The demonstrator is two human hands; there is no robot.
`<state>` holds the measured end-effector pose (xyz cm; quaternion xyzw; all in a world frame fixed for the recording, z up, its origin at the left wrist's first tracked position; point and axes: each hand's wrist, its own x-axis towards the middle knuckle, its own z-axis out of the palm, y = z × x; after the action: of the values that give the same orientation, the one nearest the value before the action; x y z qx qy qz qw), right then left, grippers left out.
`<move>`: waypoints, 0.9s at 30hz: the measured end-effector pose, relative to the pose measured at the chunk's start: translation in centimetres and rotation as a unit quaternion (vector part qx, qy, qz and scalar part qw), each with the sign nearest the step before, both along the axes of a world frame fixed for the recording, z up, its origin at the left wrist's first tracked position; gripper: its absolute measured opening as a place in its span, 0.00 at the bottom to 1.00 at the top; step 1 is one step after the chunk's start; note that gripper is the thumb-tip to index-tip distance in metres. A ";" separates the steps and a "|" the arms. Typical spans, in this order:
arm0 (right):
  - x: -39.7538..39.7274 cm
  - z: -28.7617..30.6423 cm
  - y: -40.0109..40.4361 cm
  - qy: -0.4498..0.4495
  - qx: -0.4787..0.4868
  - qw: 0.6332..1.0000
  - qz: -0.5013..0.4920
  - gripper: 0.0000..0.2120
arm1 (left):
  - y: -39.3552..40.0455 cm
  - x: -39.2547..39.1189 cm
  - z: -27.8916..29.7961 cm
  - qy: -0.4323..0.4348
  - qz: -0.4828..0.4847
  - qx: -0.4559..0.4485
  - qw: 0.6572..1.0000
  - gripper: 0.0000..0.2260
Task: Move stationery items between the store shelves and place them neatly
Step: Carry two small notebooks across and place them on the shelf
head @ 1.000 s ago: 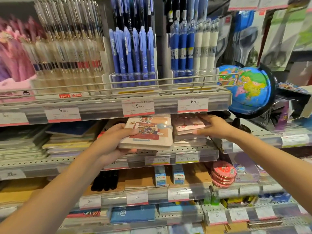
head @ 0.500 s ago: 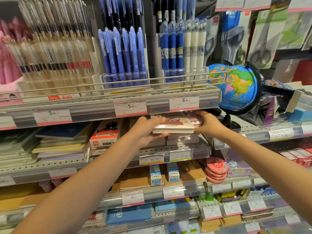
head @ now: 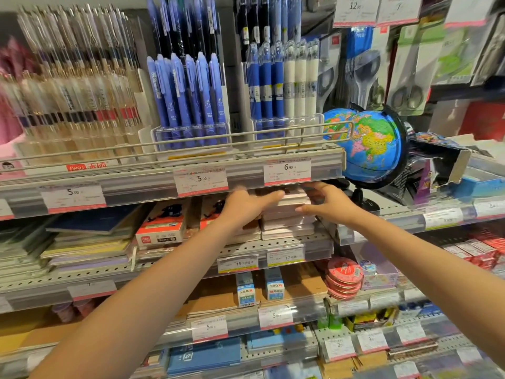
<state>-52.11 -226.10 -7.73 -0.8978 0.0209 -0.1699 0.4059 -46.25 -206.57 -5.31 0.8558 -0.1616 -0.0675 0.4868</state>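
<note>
Now both hands meet at a stack of pale notebooks on the second shelf.

Largest nearby, the globe [head: 374, 143] stands to the right of the right hand's fingers, and the upper shelf [head: 153, 184] with its price tags runs just above both sets of fingertips. The stack of notebooks [head: 287, 222] sits directly under and between the fingers, on the second shelf [head: 273, 244]. The left hand [head: 246, 207] lies flat on the top notebook [head: 293, 199], fingers stretched almost straight and pointing right, touching its cover. The right hand [head: 332, 205] comes in from the other side, fingers lightly bent against the stack's right edge and front; whether they pinch anything is blurred and cannot be told. An orange-and-white box [head: 161, 228] lies well left of the left fingers.
</note>
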 end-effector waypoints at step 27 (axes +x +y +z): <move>1.0 -0.1 -0.2 0.031 -0.131 0.990 -0.036 0.24 | -0.3 0.6 -1.4 -0.160 -0.030 0.111 0.980 0.23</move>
<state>-51.07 -226.32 -7.85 -0.9467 0.0435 -0.1573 0.2777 -45.66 -206.86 -6.72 0.8989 -0.2543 0.0387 0.3546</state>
